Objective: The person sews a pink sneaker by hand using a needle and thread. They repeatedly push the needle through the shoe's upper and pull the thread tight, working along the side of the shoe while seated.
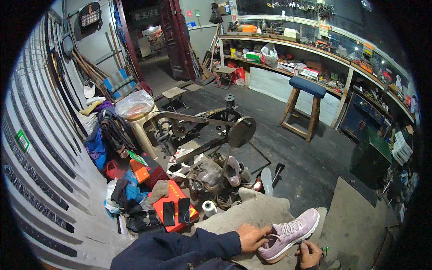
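A pale purple sneaker with a white sole lies tilted across my lap, its toe pointing up to the right. My left hand comes in from the left in a dark sleeve and grips the shoe at its collar, some fingers hidden in the opening. By the near side of the sole, my right hand is closed in a pinch. Whatever sits between its fingertips is too small to make out. A grey-beige cloth is spread under the shoe.
An iron shoe-repair machine with a round wheel stands ahead. Left of my lap, two phones lie on an orange-red box, near a white thread spool. A blue-topped stool and cluttered shelves stand farther back.
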Demonstrator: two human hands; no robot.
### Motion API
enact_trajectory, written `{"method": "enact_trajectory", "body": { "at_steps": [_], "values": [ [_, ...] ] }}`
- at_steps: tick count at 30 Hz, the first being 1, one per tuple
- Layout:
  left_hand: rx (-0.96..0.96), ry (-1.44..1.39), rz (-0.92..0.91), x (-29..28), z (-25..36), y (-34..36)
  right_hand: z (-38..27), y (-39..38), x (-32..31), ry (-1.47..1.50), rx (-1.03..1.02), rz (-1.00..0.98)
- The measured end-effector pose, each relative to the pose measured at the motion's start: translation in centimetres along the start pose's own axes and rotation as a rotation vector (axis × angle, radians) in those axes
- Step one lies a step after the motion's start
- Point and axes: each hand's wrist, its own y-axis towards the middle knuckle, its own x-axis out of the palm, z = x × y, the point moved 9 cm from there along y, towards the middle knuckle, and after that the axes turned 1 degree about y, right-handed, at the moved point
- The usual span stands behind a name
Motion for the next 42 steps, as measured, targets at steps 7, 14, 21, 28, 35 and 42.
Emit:
{"method": "enact_trajectory", "body": {
  "at_steps": [7, 14, 21, 28, 35, 42],
  "values": [
    [0.089, -0.162, 0.101, -0.9, -0.4, -1.0, -1.1, 0.0, 0.3, -0.075, -0.069, 0.003],
    [-0.004, -0.291, 0.281, -4.3, -3.2, -1.5, -2.8, 0.1, 0.2, -0.179, -0.058, 0.021],
    [0.071, -0.675, -0.017, -7.3, -2.5, 1.2, -1.4, -0.2, 0.0, 0.050, 0.008, 0.027],
    [0.564, -0.453, 0.019, -9.4, 3.8, 7.5, -1.9, 0.1, 0.2, 0.053, 0.004, 0.026],
    [0.592, -0.037, 0.009, -3.7, 3.5, 16.3, -1.9, 0.0, 0.2, 0.031, -0.047, 0.037],
    [0.436, -0.158, 0.320, -5.6, -2.1, 12.5, -1.5, -0.2, -0.2, 0.030, 0.041, 0.033]
  ]
}}
